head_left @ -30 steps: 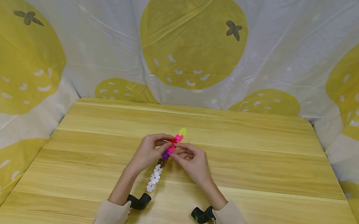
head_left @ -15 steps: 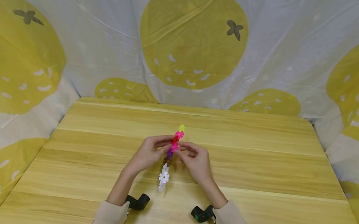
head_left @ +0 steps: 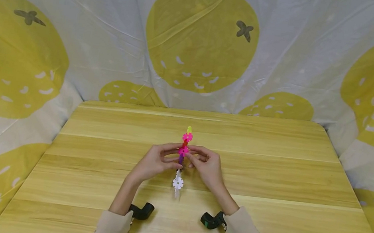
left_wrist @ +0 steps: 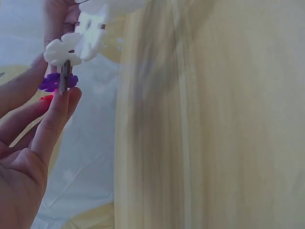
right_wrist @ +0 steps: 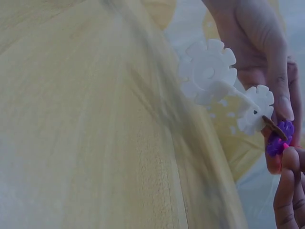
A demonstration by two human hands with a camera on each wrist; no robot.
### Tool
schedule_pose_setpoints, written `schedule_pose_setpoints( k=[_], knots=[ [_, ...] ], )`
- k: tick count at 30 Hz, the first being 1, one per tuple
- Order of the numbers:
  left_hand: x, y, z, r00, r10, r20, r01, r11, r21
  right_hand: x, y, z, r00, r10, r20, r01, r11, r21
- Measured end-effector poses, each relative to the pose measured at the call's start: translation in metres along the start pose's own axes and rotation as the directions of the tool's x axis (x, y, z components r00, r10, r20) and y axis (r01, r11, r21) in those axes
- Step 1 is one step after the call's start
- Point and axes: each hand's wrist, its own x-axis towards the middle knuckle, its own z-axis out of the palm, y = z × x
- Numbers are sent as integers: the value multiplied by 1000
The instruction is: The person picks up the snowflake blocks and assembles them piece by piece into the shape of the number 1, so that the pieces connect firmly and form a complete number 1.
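A chain of interlocking plastic snowflake discs stands up between the two hands, held off the table. From its top in the head view come a yellow disc (head_left: 190, 129), a pink disc (head_left: 187, 137), red, pink and purple discs, then white discs (head_left: 178, 183) at the bottom. A brown disc (right_wrist: 272, 127) joins the purple disc (right_wrist: 278, 143) to the white ones. The left hand (head_left: 157, 162) pinches the chain from the left, its thumb low by the purple and brown discs. The right hand (head_left: 209, 169) pinches the pink disc (head_left: 183, 151) from the right.
The wooden table (head_left: 272, 177) lies under both hands. Black camera mounts (head_left: 142, 211) sit at the wrists, beside beige sleeves (head_left: 112, 228). A white cloth with yellow fruit prints (head_left: 200, 38) hangs behind and at both sides of the table.
The chain has swung from leaning to nearly vertical and turned, its white end moving right and its top rising slightly. The left thumb has slid down the chain. Both hands keep their grip.
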Motion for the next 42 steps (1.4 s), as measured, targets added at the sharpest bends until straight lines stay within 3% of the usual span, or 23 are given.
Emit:
schedule_pose_setpoints(
  k=[12,19,28,32,37,42],
  knots=[
    [2,-1,1,996,11,-92,-9,1000,13,-1,-2,-2,1000,-9,22,10,999,-32],
    [2,-3,-2,986,12,-163,-12,1000,1,-5,1,-4,993,-15,117,16,1000,-9],
    [3,-4,-1,981,8,-192,-18,999,-48,-7,2,-4,982,32,188,-31,999,-10],
    [2,-3,-2,986,2,-168,-15,997,-77,-8,2,-4,981,43,187,-38,999,-34],
    [-1,-3,-4,998,26,-57,-33,992,-122,-7,2,-5,989,20,147,-11,998,-61],
    [-4,-5,-6,996,77,39,-71,989,-130,-7,1,-6,992,18,122,-11,998,-54]
  ],
)
